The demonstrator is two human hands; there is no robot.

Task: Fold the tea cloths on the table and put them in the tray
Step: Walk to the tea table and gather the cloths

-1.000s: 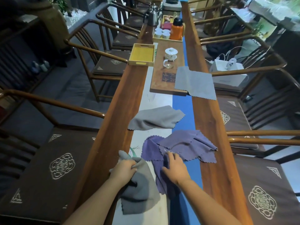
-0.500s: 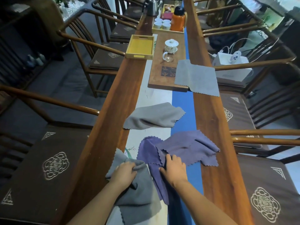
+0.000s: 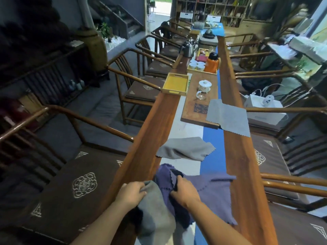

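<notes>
My left hand [image 3: 131,193] grips a grey tea cloth [image 3: 155,218] that hangs down at the near end of the long wooden table [image 3: 150,138]. Beside it my right hand [image 3: 185,190] pinches the scalloped edge of a purple tea cloth [image 3: 212,191] that spreads to the right over the table. Farther along lie a crumpled grey cloth [image 3: 184,149] and a flat grey cloth [image 3: 228,117] draped over the corner of a wooden tea board [image 3: 191,112]. The yellow tray [image 3: 175,84] stands on the table's left edge, with nothing in it.
On the tea board stand a lidded white cup [image 3: 204,84] and a glass pitcher [image 3: 200,95]. Behind it are small cups, an orange flask [image 3: 212,63] and a metal kettle [image 3: 188,46]. Wooden armchairs with brown cushions line both sides of the table.
The camera has tilted up, so more of the room shows. Both hands have lifted their cloths off the table; my right hand went from pressing on the purple cloth to pinching its edge.
</notes>
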